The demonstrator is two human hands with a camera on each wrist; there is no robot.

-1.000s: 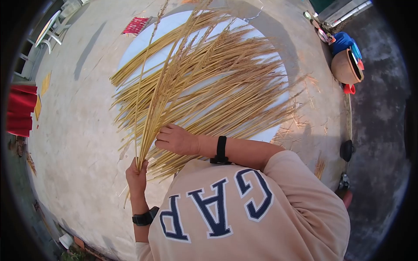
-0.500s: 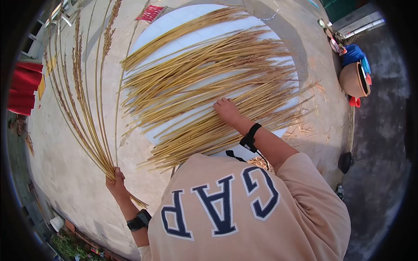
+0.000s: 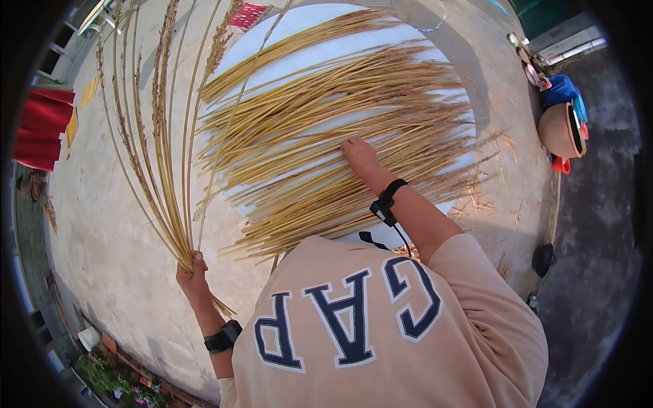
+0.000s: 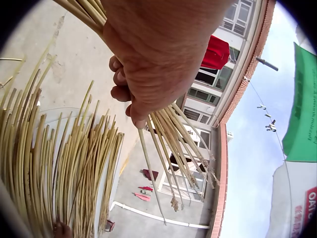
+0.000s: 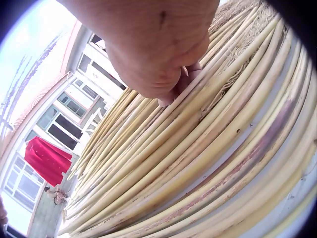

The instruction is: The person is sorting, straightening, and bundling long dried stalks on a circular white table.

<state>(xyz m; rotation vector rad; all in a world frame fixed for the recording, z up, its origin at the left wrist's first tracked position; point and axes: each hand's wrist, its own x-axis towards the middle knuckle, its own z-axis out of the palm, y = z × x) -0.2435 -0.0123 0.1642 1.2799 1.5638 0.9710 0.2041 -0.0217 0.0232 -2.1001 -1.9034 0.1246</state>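
Observation:
In the head view, my left hand point(image 3: 195, 272) grips a fanned bunch of sorghum stalks point(image 3: 173, 217) near their cut ends. Their brown seed heads spread up and away, left of the round white table point(image 3: 409, 31). The left wrist view shows the fingers curled round that bunch point(image 4: 178, 144). Over the table, my right hand point(image 3: 360, 156) is down among the sorghum stalks lying there point(image 3: 299, 98). In the right wrist view its fingertips point(image 5: 168, 96) pinch a pale stalk point(image 5: 195, 84); the palm hides part of the hold.
Loose straw bits point(image 3: 479, 197) lie on the concrete right of the table. A clay pot point(image 3: 559, 132) with blue and red items stands at the right. Red cloth point(image 3: 44, 129) hangs at the far left, and a red patterned mat point(image 3: 249, 15) lies behind the table.
My left hand has carried its bunch left, off the table, then slightly back right. My right hand has moved from beside the bunch to the stalks on the table's middle.

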